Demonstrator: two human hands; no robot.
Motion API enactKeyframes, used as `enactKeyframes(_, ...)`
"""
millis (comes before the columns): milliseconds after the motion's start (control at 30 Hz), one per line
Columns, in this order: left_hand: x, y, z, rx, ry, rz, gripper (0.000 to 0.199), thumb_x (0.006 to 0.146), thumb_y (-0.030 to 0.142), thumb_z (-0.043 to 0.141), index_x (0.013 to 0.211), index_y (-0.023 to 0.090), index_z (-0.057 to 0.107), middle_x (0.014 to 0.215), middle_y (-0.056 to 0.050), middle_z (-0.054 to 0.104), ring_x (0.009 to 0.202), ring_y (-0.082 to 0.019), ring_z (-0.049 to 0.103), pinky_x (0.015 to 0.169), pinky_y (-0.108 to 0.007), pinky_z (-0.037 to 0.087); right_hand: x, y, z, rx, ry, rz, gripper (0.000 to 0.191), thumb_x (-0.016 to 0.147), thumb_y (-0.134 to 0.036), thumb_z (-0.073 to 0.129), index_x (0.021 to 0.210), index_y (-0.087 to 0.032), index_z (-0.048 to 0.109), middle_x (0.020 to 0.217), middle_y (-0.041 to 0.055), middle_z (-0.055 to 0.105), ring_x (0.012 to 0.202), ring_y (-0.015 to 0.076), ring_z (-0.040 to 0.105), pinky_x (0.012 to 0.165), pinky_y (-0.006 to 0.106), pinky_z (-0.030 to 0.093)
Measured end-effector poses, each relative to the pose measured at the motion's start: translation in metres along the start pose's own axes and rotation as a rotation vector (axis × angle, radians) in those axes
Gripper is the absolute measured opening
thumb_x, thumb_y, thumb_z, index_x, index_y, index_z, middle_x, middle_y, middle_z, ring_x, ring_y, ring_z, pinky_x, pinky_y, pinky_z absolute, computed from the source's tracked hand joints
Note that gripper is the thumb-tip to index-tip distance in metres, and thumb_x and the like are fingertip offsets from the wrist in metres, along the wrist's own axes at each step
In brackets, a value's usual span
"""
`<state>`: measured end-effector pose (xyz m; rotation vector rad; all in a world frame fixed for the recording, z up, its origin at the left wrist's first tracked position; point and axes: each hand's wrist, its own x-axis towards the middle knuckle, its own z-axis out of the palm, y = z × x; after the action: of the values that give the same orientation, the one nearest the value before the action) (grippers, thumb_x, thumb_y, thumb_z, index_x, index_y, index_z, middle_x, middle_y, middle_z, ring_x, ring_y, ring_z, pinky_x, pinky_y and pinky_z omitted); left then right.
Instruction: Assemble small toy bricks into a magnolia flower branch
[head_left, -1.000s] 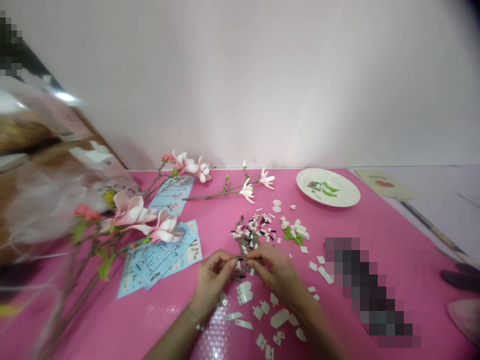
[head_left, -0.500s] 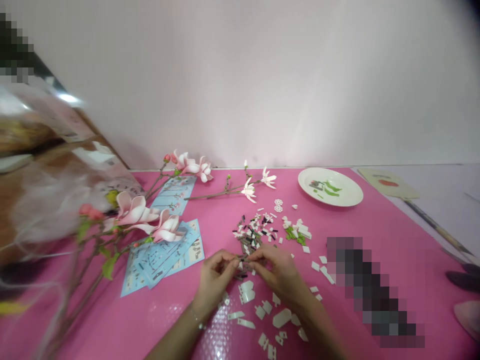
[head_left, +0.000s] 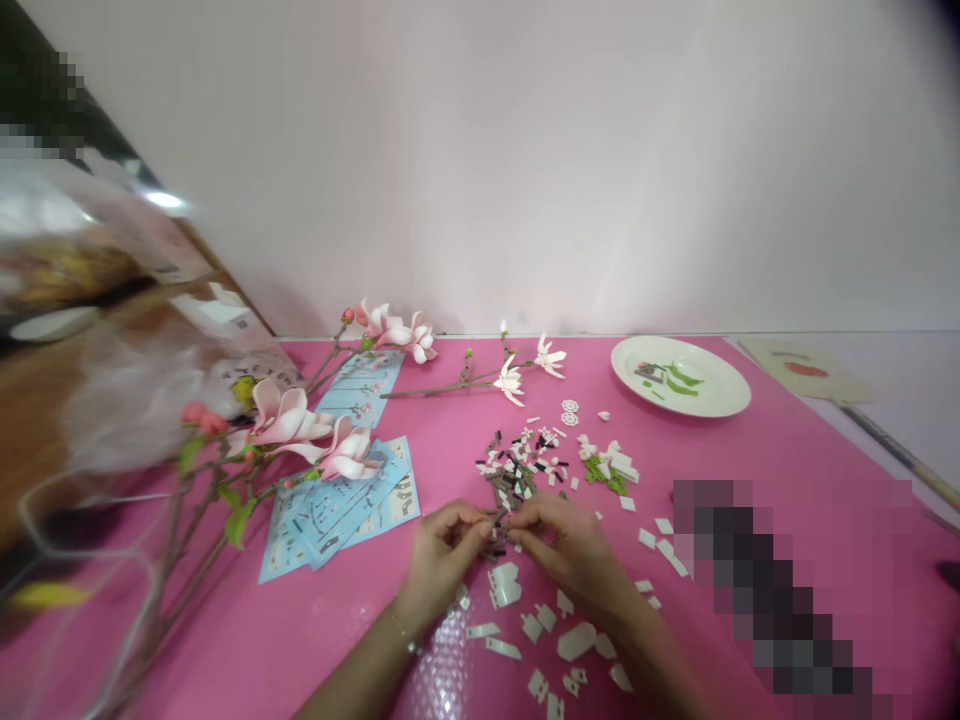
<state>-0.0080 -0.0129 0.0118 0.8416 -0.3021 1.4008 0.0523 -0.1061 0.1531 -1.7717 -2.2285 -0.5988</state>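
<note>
The head camera looks forward and down across the pink table (head_left: pixel 442 455) wallward.

Small brownish part (head_left: pixel 496 517), between the hands (head_left: pixel 444 548) (head_left: pixel 564 540), brown, black, white pieces (head_left: pixel 516 478) heaped beyond

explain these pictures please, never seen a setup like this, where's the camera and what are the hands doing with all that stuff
There is no machine here, just one person's bare left hand and right hand. Every picture comes from one camera worn on that person's head, looking forward and down.

On the pink tabletop are a heap of tiny white, black and brown pieces, flat glossy white pieces, blue printed paper sheets, pink-and-white flowers on brown stems and a round white plate bearing green pieces.

At the heap's near edge, both hands seem to pinch a small brownish piece, too small to identify.
</note>
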Motion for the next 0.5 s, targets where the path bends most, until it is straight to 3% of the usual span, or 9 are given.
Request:
enactKeyframes(233,-0.0029,-0.0031,-0.0006,0.000,0.030,0.020,0.021,0.080,0.035,0.067,0.082,0.015,0.062,0.071,-0.001,0.063,0.058,-0.012,0.058,0.052,-0.020,0.046,0.0006,-0.0075,-0.0017,-0.034,0.005,0.047,0.008,0.083,-0.018,0.061,0.079,-0.022,0.067,0.074,0.0003,0.066,0.068,0.0145,0.060,0.063,0.025,0.044)
enactKeyframes(333,-0.0023,-0.0028,-0.0017,0.011,0.060,0.061,0.019,0.079,0.032,0.069,0.088,0.016,0.063,0.079,-0.003,0.063,0.068,-0.014,0.059,0.058,-0.022,0.047,0.0008,-0.0096,-0.0018,-0.020,0.000,0.053,0.009,0.084,-0.019,0.060,0.079,-0.022,0.067,0.074,0.0004,0.067,0.068,0.0146,0.060,0.063,0.024,0.044)
enactKeyframes(500,0.0013,-0.0006,-0.0026,0.004,0.082,0.111,0.016,0.080,0.030,0.068,0.078,0.016,0.062,0.079,-0.003,0.059,0.074,-0.015,0.057,0.066,-0.023,0.047,0.0005,-0.0089,-0.0005,-0.011,-0.026,0.040,0.013,0.087,-0.023,0.056,0.085,-0.022,0.068,0.078,0.0014,0.067,0.071,0.0151,0.061,0.065,0.025,0.045)
